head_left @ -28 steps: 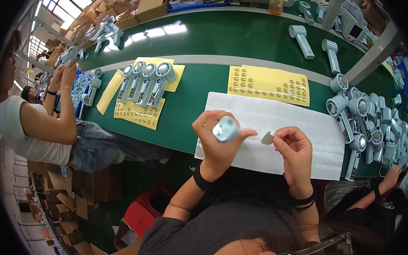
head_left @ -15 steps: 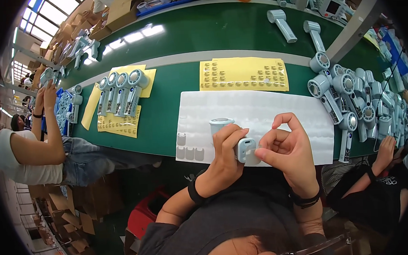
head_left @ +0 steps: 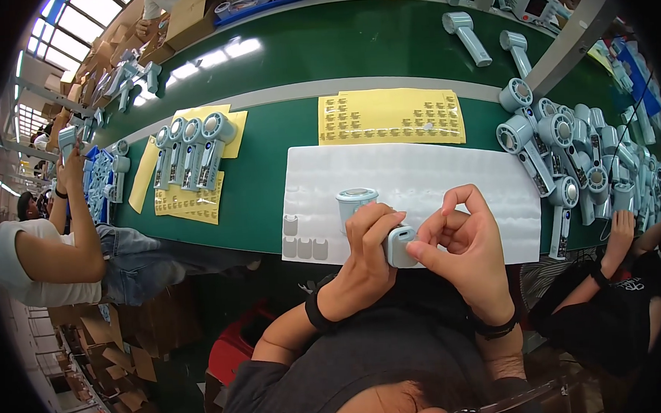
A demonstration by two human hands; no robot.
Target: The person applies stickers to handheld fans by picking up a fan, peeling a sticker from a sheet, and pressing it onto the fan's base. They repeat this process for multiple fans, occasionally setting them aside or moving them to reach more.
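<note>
My left hand [head_left: 363,253] is wrapped round the handle of a light blue handheld fan [head_left: 356,196]. The fan's round head faces away over a white sheet [head_left: 407,169], and the slotted end of its handle [head_left: 401,242] points toward me. My right hand [head_left: 463,248] is closed in a pinch, its thumb tip touching the right edge of that handle end. Whatever may lie under the thumb is too small to make out. Grey label shapes [head_left: 304,248] sit at the sheet's lower left corner.
Several finished-looking fans [head_left: 192,158] lie on yellow label sheets at left. Another yellow sheet [head_left: 392,119] lies beyond the white one. Many fans [head_left: 562,131] are heaped at right, near a metal post [head_left: 572,40]. Co-workers sit at left [head_left: 56,251] and right [head_left: 604,297].
My right thumb has shifted slightly left onto the handle's end. The handle end has tilted a little in my left hand. At left, the co-worker's hands now hold up a fan.
</note>
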